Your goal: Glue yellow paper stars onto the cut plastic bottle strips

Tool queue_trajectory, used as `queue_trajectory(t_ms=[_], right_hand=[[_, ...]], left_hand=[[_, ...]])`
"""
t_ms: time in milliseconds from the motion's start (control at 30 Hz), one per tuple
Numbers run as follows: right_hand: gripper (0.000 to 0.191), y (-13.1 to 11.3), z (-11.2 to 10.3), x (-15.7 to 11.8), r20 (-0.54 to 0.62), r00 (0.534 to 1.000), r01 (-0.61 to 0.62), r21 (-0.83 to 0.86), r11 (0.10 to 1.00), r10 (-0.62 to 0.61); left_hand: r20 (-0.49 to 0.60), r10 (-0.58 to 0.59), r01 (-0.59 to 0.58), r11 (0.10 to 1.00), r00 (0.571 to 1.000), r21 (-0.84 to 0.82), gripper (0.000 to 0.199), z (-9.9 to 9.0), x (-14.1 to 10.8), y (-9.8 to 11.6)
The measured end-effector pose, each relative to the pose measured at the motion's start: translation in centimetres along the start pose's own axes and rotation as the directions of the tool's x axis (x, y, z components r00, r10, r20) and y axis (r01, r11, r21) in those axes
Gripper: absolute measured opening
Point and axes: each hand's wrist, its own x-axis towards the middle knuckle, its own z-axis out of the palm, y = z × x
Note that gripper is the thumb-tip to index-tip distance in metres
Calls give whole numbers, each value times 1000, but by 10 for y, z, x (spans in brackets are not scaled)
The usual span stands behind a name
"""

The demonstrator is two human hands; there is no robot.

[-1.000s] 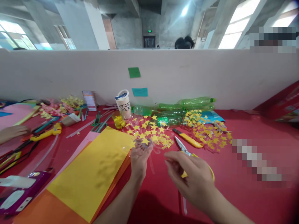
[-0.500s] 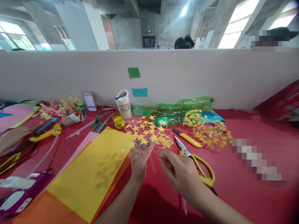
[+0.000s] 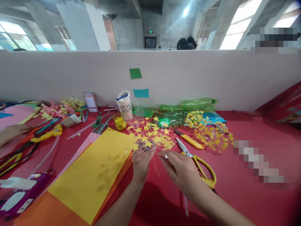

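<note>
Left hand (image 3: 141,164): gripping clear lower end of yellow star cluster (image 3: 155,139), which is fanning out just beyond its fingers. Right hand (image 3: 180,168): hovering right of left hand, holding fingers curled toward thumb; cannot tell whether fingertips are pinching anything. Yellow sheet (image 3: 98,169): lying left of left hand. Scissors (image 3: 184,147): lying partly hidden by right hand. Utility knife (image 3: 192,141): lying beyond right hand. Second star cluster (image 3: 211,135): resting farther out, right of right hand.
</note>
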Motion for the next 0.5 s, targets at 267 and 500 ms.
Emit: queue_trajectory(t_ms=[267,500], right_hand=[[22,-2,0,0,0,999,44,-74,996,-45],[24,-3,-7,-1,-47,998,30,-81,996,-33]], left_hand=[[44,-22,22,1000,999,-14,28,0,0,0],[25,-29,27,998,999,54,37,4,-9,7]])
